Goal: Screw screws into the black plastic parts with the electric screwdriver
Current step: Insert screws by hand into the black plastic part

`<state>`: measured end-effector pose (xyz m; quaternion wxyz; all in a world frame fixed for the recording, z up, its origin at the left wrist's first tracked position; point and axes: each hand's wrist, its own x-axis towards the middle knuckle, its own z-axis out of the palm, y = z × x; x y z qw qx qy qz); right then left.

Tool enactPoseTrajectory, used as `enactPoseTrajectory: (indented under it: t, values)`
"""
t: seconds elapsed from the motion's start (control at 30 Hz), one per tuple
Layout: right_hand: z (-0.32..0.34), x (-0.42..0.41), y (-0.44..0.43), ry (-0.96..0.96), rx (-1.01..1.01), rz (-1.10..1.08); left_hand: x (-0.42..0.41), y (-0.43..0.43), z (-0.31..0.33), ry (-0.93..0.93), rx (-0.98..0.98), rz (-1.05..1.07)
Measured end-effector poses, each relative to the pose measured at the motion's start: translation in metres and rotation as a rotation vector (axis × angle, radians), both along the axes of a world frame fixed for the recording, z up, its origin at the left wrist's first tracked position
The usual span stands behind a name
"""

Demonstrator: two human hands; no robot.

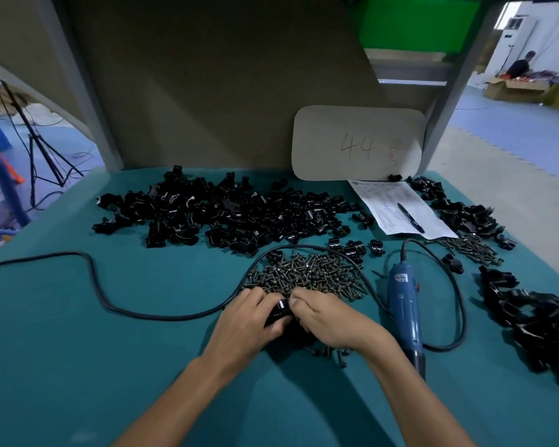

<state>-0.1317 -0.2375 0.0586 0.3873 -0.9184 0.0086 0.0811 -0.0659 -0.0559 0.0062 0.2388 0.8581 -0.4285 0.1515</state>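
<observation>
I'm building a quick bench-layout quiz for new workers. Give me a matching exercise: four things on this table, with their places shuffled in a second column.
Things
1. electric screwdriver
2. pen
3. card marked 44
4. large screw pile

Places
A. on the printed sheet
B. propped against the back panel
C. just beyond the left hand
D. lying flat, right of the right hand

Pairs: 1-D, 2-A, 3-B, 4-C.

"44" on the cardboard sign
</observation>
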Motion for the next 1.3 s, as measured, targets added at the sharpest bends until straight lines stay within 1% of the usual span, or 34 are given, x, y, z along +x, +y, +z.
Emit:
enactPoseTrajectory:
  t: [0.13, 0.2, 0.27, 0.33, 0.4, 0.43, 0.47, 0.5, 0.57, 0.6, 0.63, 0.67, 0.73, 0.8, 0.87, 0.9, 0.93, 1.07, 1.17, 1.3]
  values:
    - [-0.003, 0.0, 0.002, 0.005, 0.058, 0.001, 0.001, 0.001, -0.001, -0.053, 0.003, 0.003]
    - [-0.003, -0.002, 0.004, -0.004, 0.014, -0.026, 0.001, 0.001, -0.001, -0.065, 0.01, 0.008]
    - [0.002, -0.005, 0.001, -0.045, -0.092, -0.095, 0.0, 0.001, 0.0, -0.06, 0.019, 0.013]
    - [0.008, -0.015, -0.014, -0.132, -0.2, -0.266, -0.001, 0.0, 0.001, -0.045, 0.009, 0.024]
    - [0.005, -0.039, -0.044, -0.242, -0.375, -0.569, -0.001, 0.0, 0.002, -0.023, 0.003, 0.036]
    - [0.001, -0.054, -0.058, -0.245, -0.464, -0.711, -0.002, 0.0, 0.002, -0.015, 0.006, 0.04]
    - [-0.004, -0.067, -0.07, -0.189, -0.51, -0.802, -0.001, -0.001, 0.002, -0.009, 0.011, 0.042]
    - [-0.008, -0.078, -0.078, -0.087, -0.522, -0.832, -0.001, -0.001, 0.002, 0.0, 0.017, 0.041]
    - [-0.018, -0.088, -0.088, 0.08, -0.464, -0.795, -0.001, -0.002, 0.003, 0.023, 0.032, 0.029]
    - [-0.02, -0.088, -0.091, 0.108, -0.404, -0.776, -0.001, -0.002, 0.003, 0.023, 0.034, 0.022]
    - [-0.02, -0.088, -0.093, 0.096, -0.294, -0.786, -0.001, -0.001, 0.002, 0.015, 0.029, 0.017]
    - [-0.019, -0.089, -0.095, 0.049, -0.108, -0.825, -0.001, 0.0, 0.002, 0.002, 0.023, 0.016]
    - [-0.012, -0.089, -0.099, -0.093, 0.416, -0.887, -0.001, 0.0, 0.001, -0.028, 0.015, 0.023]
    - [-0.006, -0.083, -0.098, -0.198, 0.886, -0.898, 0.0, 0.0, 0.0, -0.078, 0.008, 0.04]
    - [-0.002, -0.071, -0.091, -0.314, 1.284, -0.863, 0.001, 0.0, -0.001, -0.131, -0.007, 0.051]
    - [0.0, -0.064, -0.087, -0.362, 1.418, -0.84, 0.001, 0.0, -0.001, -0.147, -0.019, 0.051]
    - [0.001, -0.056, -0.082, -0.393, 1.496, -0.822, 0.001, 0.0, -0.002, -0.159, -0.03, 0.048]
    - [0.001, -0.025, -0.061, -0.428, 1.652, -0.851, 0.001, 0.001, -0.003, -0.177, -0.041, 0.029]
    - [-0.007, -0.013, -0.054, -0.432, 1.681, -0.894, 0.001, 0.0, -0.002, -0.152, -0.031, 0.014]
    - [-0.02, -0.008, -0.054, -0.467, 1.748, -0.882, 0.001, 0.0, -0.002, -0.13, -0.016, 0.001]
